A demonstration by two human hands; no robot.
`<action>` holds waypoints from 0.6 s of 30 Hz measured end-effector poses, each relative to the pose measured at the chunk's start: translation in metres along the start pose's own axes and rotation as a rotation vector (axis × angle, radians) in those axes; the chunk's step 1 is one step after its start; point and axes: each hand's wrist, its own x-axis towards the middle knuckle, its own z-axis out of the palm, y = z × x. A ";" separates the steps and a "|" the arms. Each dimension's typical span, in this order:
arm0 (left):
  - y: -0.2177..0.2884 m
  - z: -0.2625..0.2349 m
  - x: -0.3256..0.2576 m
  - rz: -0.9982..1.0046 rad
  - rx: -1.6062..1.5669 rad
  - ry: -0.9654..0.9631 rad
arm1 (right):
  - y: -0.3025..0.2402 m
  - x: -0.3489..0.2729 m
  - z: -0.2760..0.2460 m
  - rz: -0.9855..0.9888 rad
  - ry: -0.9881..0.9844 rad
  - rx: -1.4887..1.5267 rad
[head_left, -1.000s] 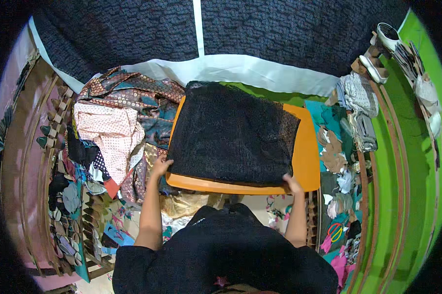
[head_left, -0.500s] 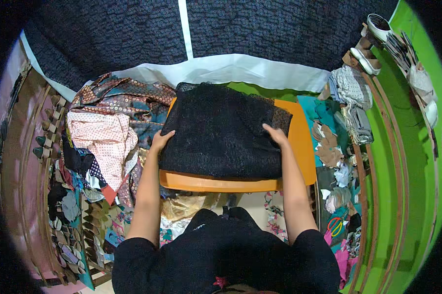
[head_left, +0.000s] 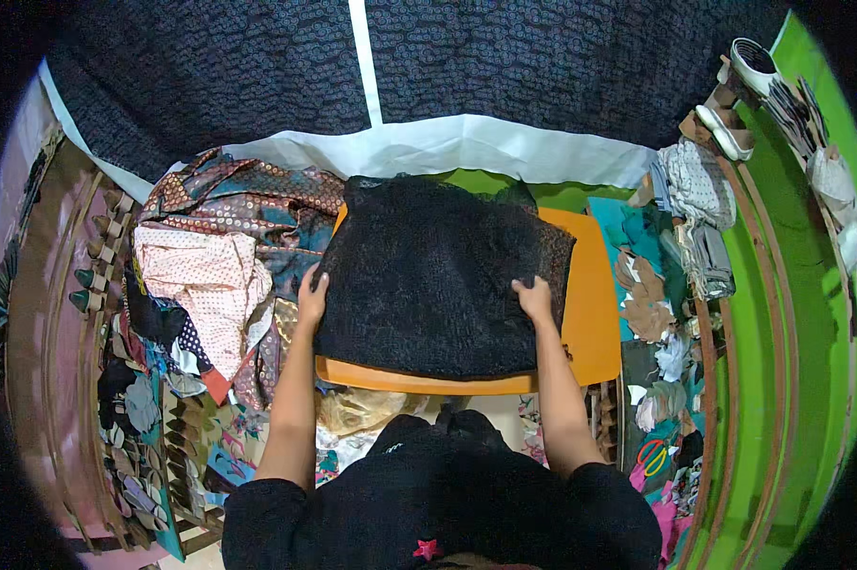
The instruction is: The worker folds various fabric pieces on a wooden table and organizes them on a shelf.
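Note:
A folded black lace cloth point(head_left: 428, 275) lies over an orange board point(head_left: 592, 285) in front of me. At the cloth's left edge is my left hand point(head_left: 312, 296), with its thumb and fingers closed on the lace. My right hand point(head_left: 535, 298) pinches the cloth near its right side, thumb apart from the curled fingertips. A sheerer brown-looking strip of lace point(head_left: 555, 261) shows past the right hand. The cloth's near edge hangs close to the board's front rim.
Left of the board lie a pale dotted cloth point(head_left: 200, 285) and a patterned brown-teal cloth point(head_left: 257, 204). Scissors with red and yellow handles point(head_left: 653, 458) lie at the right among fabric scraps. Shoe parts point(head_left: 91, 290) fill racks on the left; a white sandal point(head_left: 723, 131) sits at upper right.
The black lace cloth has come slightly toward me over the board, its near edge now closer to the front rim. Both hands have shifted their hold along its sides.

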 end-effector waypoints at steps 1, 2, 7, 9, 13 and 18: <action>0.000 -0.004 0.000 0.077 -0.056 -0.018 | 0.001 -0.003 -0.020 -0.045 -0.026 0.063; 0.026 0.000 -0.006 0.140 -0.020 -0.019 | -0.015 -0.022 -0.048 -0.043 0.082 0.021; 0.026 -0.006 -0.054 0.100 0.027 -0.046 | 0.025 -0.083 -0.087 0.101 0.302 -0.127; -0.036 -0.014 -0.066 -0.041 0.114 -0.275 | 0.054 -0.098 -0.081 0.342 0.185 -0.260; -0.075 -0.013 -0.067 0.030 0.196 -0.423 | 0.091 -0.118 -0.054 0.568 0.014 -0.332; -0.001 0.002 -0.033 -0.517 -0.058 -0.551 | 0.081 -0.122 -0.039 0.736 0.103 -0.368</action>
